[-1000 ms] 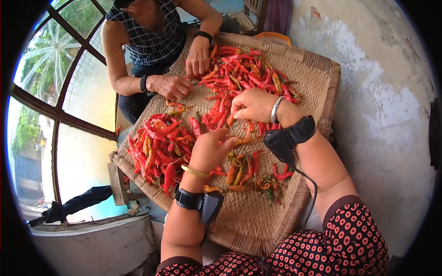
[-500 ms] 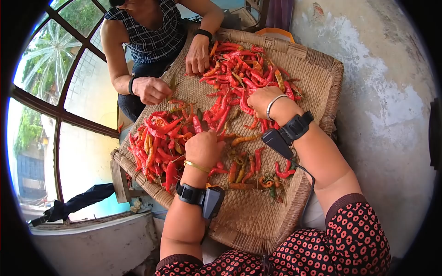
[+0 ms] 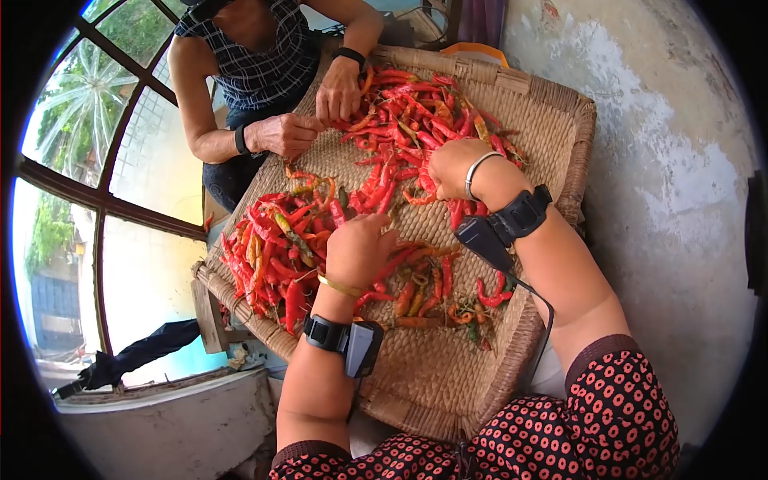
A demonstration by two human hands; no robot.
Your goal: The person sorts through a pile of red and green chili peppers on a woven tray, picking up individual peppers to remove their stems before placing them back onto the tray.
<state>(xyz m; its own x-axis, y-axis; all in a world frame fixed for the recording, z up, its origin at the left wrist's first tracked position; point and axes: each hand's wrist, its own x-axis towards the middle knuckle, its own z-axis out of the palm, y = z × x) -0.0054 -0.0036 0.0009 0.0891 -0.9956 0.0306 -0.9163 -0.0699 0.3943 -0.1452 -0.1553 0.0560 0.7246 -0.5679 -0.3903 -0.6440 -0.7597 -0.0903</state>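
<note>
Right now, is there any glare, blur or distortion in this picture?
Head view: strong fisheye, window bars bow and black corners ring the frame; window panes are blown out white; light on the woven tray is soft, no hard shadows; red chillies, left hand and right hand look sharp.

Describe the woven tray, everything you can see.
The woven tray is broad, shallow and squarish, of tan plaited straw or cane, with a raised braided rim. Its near part is bare; red chillies lie in heaps across the rest. The left hand and right hand rest among them, another person's hands at the far edge.
</note>
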